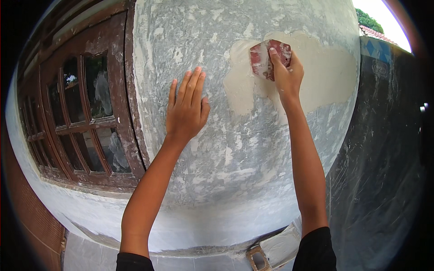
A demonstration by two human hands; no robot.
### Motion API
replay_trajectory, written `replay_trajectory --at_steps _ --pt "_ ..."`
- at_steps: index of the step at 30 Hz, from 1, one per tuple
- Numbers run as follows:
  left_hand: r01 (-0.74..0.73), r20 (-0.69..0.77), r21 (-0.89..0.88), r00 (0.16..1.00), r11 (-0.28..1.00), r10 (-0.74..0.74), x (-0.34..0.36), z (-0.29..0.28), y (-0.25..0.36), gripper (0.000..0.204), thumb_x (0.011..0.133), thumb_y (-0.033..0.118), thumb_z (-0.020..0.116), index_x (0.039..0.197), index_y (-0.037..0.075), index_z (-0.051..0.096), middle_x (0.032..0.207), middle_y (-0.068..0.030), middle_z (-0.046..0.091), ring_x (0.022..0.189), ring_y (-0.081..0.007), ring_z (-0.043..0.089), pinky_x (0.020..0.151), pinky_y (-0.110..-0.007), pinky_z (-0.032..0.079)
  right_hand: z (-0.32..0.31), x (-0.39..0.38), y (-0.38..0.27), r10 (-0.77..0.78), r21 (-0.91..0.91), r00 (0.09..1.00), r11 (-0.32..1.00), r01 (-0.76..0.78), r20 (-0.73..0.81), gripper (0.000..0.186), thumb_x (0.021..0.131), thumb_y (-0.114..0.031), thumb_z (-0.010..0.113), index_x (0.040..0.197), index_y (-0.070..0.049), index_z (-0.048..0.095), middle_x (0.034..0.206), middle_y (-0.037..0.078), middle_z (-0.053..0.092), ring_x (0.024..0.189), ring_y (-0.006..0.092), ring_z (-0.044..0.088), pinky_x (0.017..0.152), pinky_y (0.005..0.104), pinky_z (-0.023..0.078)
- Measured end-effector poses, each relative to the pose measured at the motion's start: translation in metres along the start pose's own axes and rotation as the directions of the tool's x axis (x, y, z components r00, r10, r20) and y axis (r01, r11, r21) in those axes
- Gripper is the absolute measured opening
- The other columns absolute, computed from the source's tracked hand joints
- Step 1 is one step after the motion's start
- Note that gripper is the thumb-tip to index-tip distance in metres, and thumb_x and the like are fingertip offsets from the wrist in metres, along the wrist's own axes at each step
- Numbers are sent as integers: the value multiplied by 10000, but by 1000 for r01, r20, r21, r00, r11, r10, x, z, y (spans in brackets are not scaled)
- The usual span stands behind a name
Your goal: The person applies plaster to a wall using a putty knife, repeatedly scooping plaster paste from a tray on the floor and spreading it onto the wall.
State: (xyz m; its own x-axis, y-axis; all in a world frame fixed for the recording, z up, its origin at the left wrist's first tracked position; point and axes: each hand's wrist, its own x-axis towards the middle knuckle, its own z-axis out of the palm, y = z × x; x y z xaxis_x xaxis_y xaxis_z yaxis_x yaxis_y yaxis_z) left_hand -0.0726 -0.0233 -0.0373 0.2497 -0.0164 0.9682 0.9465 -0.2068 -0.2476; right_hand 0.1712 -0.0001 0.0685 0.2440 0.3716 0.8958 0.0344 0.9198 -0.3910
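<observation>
Sanding pad: a red, dust-whitened abrasive pad (270, 58) lies pressed flat on the grey wall (235, 149), high up and right of centre, at the upper left edge of a pale tan filler patch (325, 72).
Right hand: the right hand (285, 72) grips the pad from below and to the right, index finger laid up across its face, the other fingers curled at its right edge; the arm is stretched nearly straight upward.
Left hand: the left hand (186, 108) holds nothing; it rests open with its palm on the wall and fingers together, pointing up, lower than and to the left of the pad.
Direction: from the left hand the pad lies up and to the right, well apart; the right hand is the one touching it.
Long axis: the pad seems to run slightly tilted from upright, though the fingers hide its right side, so its full outline cannot be told.
Patch: most of the filler spreads right and downward from the pad, with a narrower tongue running down to its left.
Surroundings: a brown wooden window (86, 117) with glass panes stands left of the wall; dark plastic sheeting (384, 171) hangs to the right.
</observation>
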Motion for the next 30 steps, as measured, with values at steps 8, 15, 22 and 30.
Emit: replay_trajectory --at_steps 8,15,22,30 --pt "2 6 -2 1000 1000 -2 0 -1 0 571 949 175 494 1506 84 408 1569 -84 412 1466 -254 363 1224 -509 226 -4 3 8 -94 -18 993 995 93 -68 354 915 -281 730 1114 10 700 918 145 689 628 165 651 515 297 502" --pt "11 12 -7 1000 1000 -11 0 0 -1 573 954 184 487 1513 92 400 1571 -74 409 1468 -250 358 1226 -504 223 3 -22 34 -243 -317 969 923 219 -37 325 936 -249 707 1143 2 699 899 92 714 715 147 653 653 289 535" --pt "1 2 -3 1000 1000 -1 -1 0 1 568 959 181 475 1515 93 399 1572 -74 409 1473 -248 347 1228 -501 216 -11 -49 41 -373 -433 927 829 355 44 281 961 -218 685 1112 19 673 972 102 709 858 175 672 765 309 533" --pt "5 13 2 1000 1000 -5 -1 0 1 558 969 199 453 1515 96 401 1571 -73 409 1471 -247 351 1230 -501 210 -13 -61 47 -371 -334 927 882 333 -56 354 958 -233 700 1179 40 655 952 97 702 808 158 664 709 290 532"
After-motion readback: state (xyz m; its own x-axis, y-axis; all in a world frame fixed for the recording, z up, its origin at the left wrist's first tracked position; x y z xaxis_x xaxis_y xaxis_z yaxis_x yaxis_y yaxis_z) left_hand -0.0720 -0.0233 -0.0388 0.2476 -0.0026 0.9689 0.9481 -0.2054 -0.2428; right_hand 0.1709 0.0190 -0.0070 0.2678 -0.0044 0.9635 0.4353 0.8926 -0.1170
